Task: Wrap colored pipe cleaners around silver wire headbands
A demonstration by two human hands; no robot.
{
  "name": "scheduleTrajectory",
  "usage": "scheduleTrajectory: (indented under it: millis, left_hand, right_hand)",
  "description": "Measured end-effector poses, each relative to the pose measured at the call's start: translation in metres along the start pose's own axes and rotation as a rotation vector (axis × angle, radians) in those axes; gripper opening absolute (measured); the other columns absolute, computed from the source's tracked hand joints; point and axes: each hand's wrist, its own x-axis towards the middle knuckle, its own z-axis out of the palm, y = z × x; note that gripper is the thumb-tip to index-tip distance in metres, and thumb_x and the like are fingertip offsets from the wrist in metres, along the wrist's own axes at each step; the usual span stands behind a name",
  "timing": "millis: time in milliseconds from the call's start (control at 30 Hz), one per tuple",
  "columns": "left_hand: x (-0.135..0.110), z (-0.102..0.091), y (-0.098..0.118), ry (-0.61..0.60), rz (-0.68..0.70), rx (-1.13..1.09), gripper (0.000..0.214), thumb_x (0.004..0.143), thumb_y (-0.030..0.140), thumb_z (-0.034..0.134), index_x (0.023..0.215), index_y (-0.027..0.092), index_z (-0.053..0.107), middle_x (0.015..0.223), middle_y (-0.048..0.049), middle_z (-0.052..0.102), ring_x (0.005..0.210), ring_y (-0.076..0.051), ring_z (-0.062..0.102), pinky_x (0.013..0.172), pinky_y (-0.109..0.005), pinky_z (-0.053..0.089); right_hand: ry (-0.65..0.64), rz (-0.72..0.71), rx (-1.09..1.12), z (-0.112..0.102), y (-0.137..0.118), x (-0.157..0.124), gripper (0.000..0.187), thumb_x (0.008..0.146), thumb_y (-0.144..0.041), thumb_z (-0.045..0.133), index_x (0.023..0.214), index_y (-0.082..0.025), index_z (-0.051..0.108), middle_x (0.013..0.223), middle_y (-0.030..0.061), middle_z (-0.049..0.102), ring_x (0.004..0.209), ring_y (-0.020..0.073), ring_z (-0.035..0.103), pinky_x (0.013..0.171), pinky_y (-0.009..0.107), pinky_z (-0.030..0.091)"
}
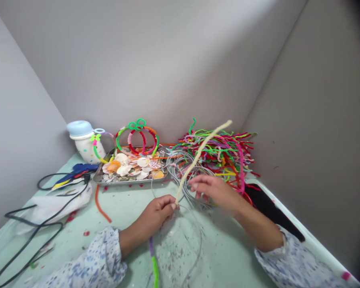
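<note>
Pale pipe cleaner (198, 155) slanting up from a pinch, most of its length loose.

From the head view, the left hand (156, 214) grips its lower end between thumb and fingers, while the right hand (219, 194) hovers just beside it, fingers loosely curled and seemingly holding nothing. Below the left hand runs a purple-and-green fuzzy length (155, 270), which I'd judge already covered; the thin grey wire (201, 240) curving off nearby looks bare, and the pale strand not yet wound. Beyond, colourful hoops (117, 140) at the shell tray (132, 183) look complete.
</note>
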Motion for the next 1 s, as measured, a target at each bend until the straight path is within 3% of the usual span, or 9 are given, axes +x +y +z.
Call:
scheduleTrajectory:
  millis: [100,267,700,1000]
  left_hand:
    - [0.000,0.001,0.001,0.016,0.006,0.016,0.021,0.084,0.035,0.053,0.076,0.015,0.053,0.054,0.0074,0.038,0.047,-0.008,0.031,0.046,-0.021,0.024]
    - [0.000,0.001,-0.002,0.031,0.019,0.026,0.024,0.085,0.037,0.051,0.079,0.014,0.055,0.054,0.0073,0.037,0.047,-0.008,0.031,0.045,-0.021,0.023]
    - [0.002,0.001,-0.005,0.039,-0.004,0.018,0.021,0.083,0.034,0.051,0.075,0.015,0.052,0.052,0.0068,0.039,0.044,-0.008,0.032,0.043,-0.021,0.023]
    - [0.002,0.002,-0.005,0.038,-0.021,0.013,0.020,0.080,0.033,0.052,0.071,0.016,0.053,0.050,0.0070,0.038,0.045,-0.008,0.031,0.044,-0.022,0.021]
  right_hand:
    - [-0.107,-0.008,-0.122,0.021,0.005,-0.007,0.022,0.075,-0.028,0.065,0.093,-0.016,0.065,0.073,0.0007,0.062,0.064,0.0124,0.054,0.059,0.024,0.042]
    - [-0.117,-0.059,-0.206,0.039,0.015,-0.011,0.015,0.073,-0.022,0.064,0.086,-0.015,0.062,0.072,-0.0002,0.059,0.065,0.0125,0.052,0.060,0.024,0.041]
    - [-0.039,-0.209,-0.318,0.042,0.031,-0.006,0.015,0.075,-0.013,0.055,0.085,-0.018,0.065,0.069,-0.0012,0.061,0.063,0.0116,0.054,0.058,0.021,0.041]
    - [-0.058,-0.322,-0.516,0.040,0.026,-0.010,0.031,0.075,-0.008,0.050,0.093,-0.020,0.073,0.074,0.0006,0.067,0.065,0.0132,0.056,0.060,0.023,0.041]
